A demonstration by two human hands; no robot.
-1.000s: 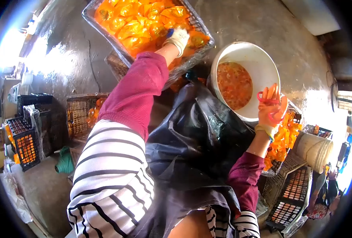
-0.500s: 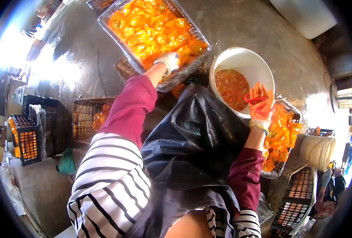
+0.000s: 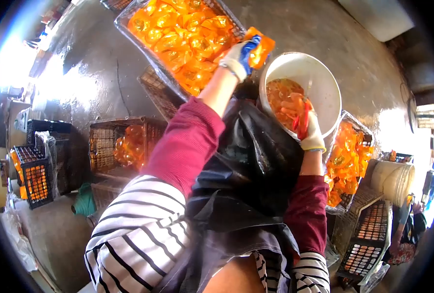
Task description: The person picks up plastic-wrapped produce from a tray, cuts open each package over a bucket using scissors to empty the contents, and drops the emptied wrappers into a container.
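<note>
My left hand (image 3: 240, 56), in a white glove with blue on it, is closed on an orange, shiny, plastic-like packet (image 3: 262, 48) between the crate and the bucket. The lined crate (image 3: 151, 61) at the upper left is full of similar orange packets (image 3: 187, 41). Over the mouth of the white bucket (image 3: 324, 88), my right hand (image 3: 308, 124) wears a white glove with orange fingers. Red-handled scissors (image 3: 302, 123) are in its grip, their blades hard to make out. Wet orange-brown contents (image 3: 281, 93) lie deep in the bucket.
Right of the bucket stands a second lined crate with orange pieces (image 3: 346, 163). A brown crate (image 3: 104, 146) with orange contents is at left, and stacked black crates (image 3: 33, 171) beyond it. A black apron (image 3: 246, 161) covers my lap. Another person (image 3: 407, 234) is at far right.
My left hand has come up and right out of the crate with an orange packet. My right hand has moved left and down over the bucket, its fingers closing round the scissors.
</note>
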